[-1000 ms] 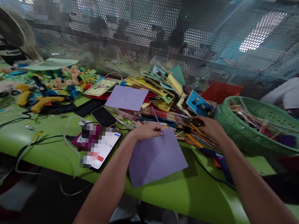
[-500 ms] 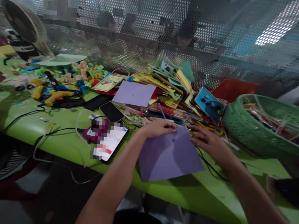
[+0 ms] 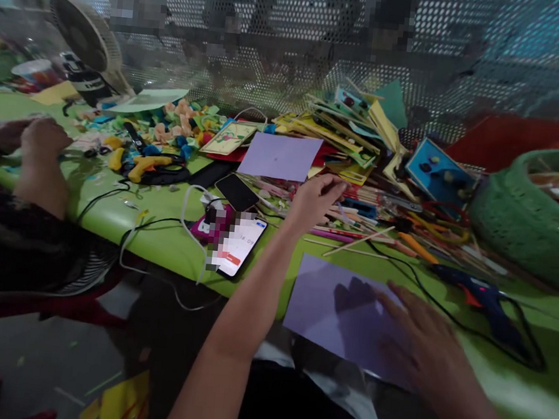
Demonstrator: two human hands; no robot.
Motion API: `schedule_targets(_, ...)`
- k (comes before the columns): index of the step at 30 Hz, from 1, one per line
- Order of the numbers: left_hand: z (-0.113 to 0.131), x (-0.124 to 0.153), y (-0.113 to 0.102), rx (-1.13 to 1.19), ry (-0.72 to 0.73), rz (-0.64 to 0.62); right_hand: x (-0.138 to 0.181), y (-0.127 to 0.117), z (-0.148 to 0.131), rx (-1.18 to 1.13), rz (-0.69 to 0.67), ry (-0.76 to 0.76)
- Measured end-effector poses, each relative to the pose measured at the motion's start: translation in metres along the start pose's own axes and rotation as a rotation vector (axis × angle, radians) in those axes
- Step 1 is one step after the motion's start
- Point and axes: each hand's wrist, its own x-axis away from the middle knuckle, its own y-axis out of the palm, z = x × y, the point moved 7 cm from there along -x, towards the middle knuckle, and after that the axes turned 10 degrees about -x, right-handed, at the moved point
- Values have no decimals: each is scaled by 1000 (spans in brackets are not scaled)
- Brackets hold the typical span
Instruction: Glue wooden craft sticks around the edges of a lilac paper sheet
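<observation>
My left hand (image 3: 316, 203) is over the pile of thin sticks (image 3: 357, 227), thumb and fingers pinched together. A narrow light purple strip (image 3: 342, 213) shows just below its fingertips; whether it is held I cannot tell. My right hand (image 3: 422, 338) is open, fingers spread, over the right side of a purple paper sheet (image 3: 317, 299) at the table's front edge. Its shadow falls across the paper. Another light purple sheet (image 3: 279, 157) rests further back, on the heap of craft pieces.
Right of the sheets are a blue glue gun (image 3: 490, 309) with a cord and a green basket (image 3: 516, 212). A lit phone (image 3: 241, 248), a dark phone (image 3: 236, 192) and cables lie left. Yellow-handled glue gun (image 3: 148, 165) and a co-worker's hands (image 3: 44, 137) are further left.
My right hand has moved down toward me, and the purple sheet now lies turned, nearer the edge. My left hand has left the sheet and reached farther back over the sticks.
</observation>
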Motion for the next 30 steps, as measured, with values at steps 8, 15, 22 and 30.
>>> schedule_targets(8,-9,52,17,-539,70,-133,-7,29,-17,-22,-83,-106)
schedule_targets(15,-17,70,49,-801,112,-342,-9,19,-3,-183,19,-81)
schedule_targets(22,-31,63,40,-910,-3,-266,-4,10,6,-346,111,37)
schedule_targets(30,-22,55,7,-822,-50,-60,-5,7,10,-401,106,84)
